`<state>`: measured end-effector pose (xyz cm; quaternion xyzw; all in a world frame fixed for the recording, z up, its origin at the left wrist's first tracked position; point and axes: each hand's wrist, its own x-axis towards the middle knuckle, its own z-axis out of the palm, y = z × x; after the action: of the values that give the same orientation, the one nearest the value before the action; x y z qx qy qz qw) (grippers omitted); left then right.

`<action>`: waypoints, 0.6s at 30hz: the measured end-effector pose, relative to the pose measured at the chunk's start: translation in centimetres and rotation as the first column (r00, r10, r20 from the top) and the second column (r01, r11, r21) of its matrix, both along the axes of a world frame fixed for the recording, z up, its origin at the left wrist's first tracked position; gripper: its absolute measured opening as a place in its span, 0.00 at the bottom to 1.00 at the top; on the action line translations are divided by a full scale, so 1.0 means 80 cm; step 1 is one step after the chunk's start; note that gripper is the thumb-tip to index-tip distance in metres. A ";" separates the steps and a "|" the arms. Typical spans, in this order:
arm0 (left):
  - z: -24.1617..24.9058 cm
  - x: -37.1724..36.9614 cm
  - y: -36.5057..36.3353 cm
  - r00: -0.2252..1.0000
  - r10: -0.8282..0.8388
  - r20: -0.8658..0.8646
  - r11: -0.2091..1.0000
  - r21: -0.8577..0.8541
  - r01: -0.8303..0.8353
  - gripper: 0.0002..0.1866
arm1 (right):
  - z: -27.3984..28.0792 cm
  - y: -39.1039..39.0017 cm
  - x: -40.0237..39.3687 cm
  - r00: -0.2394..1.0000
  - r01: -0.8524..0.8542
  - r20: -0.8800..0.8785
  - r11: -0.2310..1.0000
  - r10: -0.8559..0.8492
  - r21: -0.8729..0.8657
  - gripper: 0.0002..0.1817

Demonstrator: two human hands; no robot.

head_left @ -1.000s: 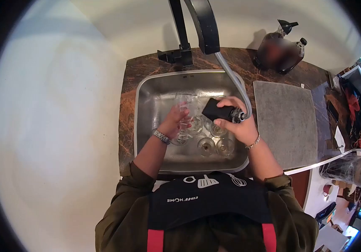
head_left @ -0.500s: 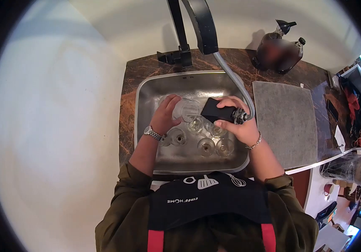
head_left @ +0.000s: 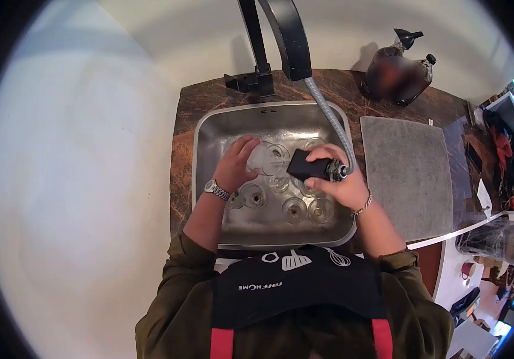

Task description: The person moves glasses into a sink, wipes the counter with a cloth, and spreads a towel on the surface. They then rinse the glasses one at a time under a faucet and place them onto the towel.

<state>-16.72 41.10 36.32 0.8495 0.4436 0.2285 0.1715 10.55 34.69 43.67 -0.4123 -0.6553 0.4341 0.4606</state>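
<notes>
My left hand (head_left: 233, 166) grips a clear drinking glass (head_left: 270, 160) on its side above the sink, its open mouth facing right. A black faucet spray head (head_left: 307, 166) is in my right hand (head_left: 342, 180), fingers and thumb wrapped round it. The nozzle end points left at the mouth of the glass, close to it. Below both hands, several clear glasses (head_left: 254, 195) with round bases rest on the bottom of the steel sink (head_left: 251, 234); some are partly hidden by my hands.
A grey braided hose (head_left: 333, 116) runs from the black faucet (head_left: 290, 42) to the spray head. Right of the sink lies a grey mat (head_left: 406, 179) on the dark brown counter (head_left: 343, 84). Two dark bottles (head_left: 388, 75), one with a black funnel, stand at the back right.
The streaks of water between spray head and glass no longer show. The spray head has turned slightly and moved a little lower. My left hand still holds the glass in nearly the same place.
</notes>
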 end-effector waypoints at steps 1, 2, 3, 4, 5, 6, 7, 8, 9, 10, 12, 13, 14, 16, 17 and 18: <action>-0.001 -0.001 0.000 1.000 0.001 0.002 1.000 -0.001 -0.001 0.41 | 0.000 0.001 -0.001 1.000 -0.001 0.002 1.000 0.001 -0.001 0.22; -0.001 -0.002 0.000 1.000 -0.003 0.002 1.000 -0.004 0.003 0.41 | 0.001 0.004 -0.003 0.999 0.021 -0.050 1.000 -0.020 0.015 0.22; 0.000 -0.002 0.000 1.000 -0.008 0.001 1.000 -0.005 0.008 0.41 | 0.003 0.007 -0.006 0.994 0.045 -0.102 0.998 -0.041 0.033 0.22; 0.000 0.000 0.000 1.000 -0.010 0.002 1.000 -0.004 0.010 0.41 | 0.006 0.008 -0.009 0.995 0.013 -0.100 0.998 -0.008 0.057 0.22; 0.001 0.000 -0.001 1.000 -0.013 0.006 1.000 -0.017 0.013 0.41 | 0.003 0.009 -0.008 0.995 0.013 -0.101 0.998 -0.007 0.059 0.22; 0.002 -0.001 -0.001 1.000 -0.015 0.008 0.999 -0.029 0.015 0.41 | -0.004 0.010 -0.008 0.997 -0.035 -0.063 0.997 0.040 0.074 0.22; 0.001 -0.002 -0.001 1.000 -0.013 0.005 1.000 -0.028 0.013 0.41 | -0.010 0.010 -0.008 0.996 -0.084 -0.026 0.993 0.087 0.088 0.22; 0.000 -0.003 0.000 1.000 -0.010 0.003 1.000 -0.014 0.010 0.42 | -0.015 0.010 -0.003 0.995 -0.101 -0.007 0.994 0.102 0.044 0.23; 0.001 -0.002 -0.001 1.000 -0.007 0.004 1.000 0.001 0.007 0.42 | -0.014 0.011 -0.001 0.994 -0.105 -0.005 0.993 0.105 0.045 0.23; 0.003 -0.002 -0.001 1.000 -0.004 0.006 1.000 0.000 0.004 0.42 | -0.012 0.010 0.001 0.999 -0.030 0.035 0.998 0.028 0.055 0.23; 0.007 0.000 0.000 0.990 0.095 0.104 0.983 -0.166 -0.077 0.42 | -0.007 0.009 0.001 0.998 0.050 0.030 0.995 -0.053 0.083 0.23; 0.007 0.000 0.000 0.990 0.094 0.105 0.983 -0.166 -0.076 0.42 | -0.003 0.009 0.003 0.998 0.051 0.030 0.995 -0.054 0.083 0.23; 0.008 0.000 0.001 0.966 0.182 0.186 0.955 -0.269 -0.128 0.41 | 0.000 0.009 0.005 0.999 0.005 0.041 0.997 -0.008 0.071 0.23; 0.002 -0.002 0.004 0.927 0.275 0.255 0.913 -0.372 -0.168 0.39 | 0.004 0.008 0.008 0.998 -0.041 0.050 0.997 0.038 0.060 0.23; -0.010 -0.004 0.006 0.800 0.425 0.424 0.782 -0.617 -0.087 0.33 | 0.004 0.006 0.009 0.995 -0.069 0.067 0.998 0.070 -0.011 0.22; -0.019 -0.005 0.006 0.623 0.595 0.508 0.606 -0.793 0.067 0.28 | 0.004 0.004 0.010 0.992 -0.095 0.080 0.992 0.102 -0.086 0.22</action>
<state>-17.12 41.60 34.82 0.4451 0.5204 0.3695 0.6281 11.34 35.02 44.01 -0.4160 -0.6754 0.4648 0.3933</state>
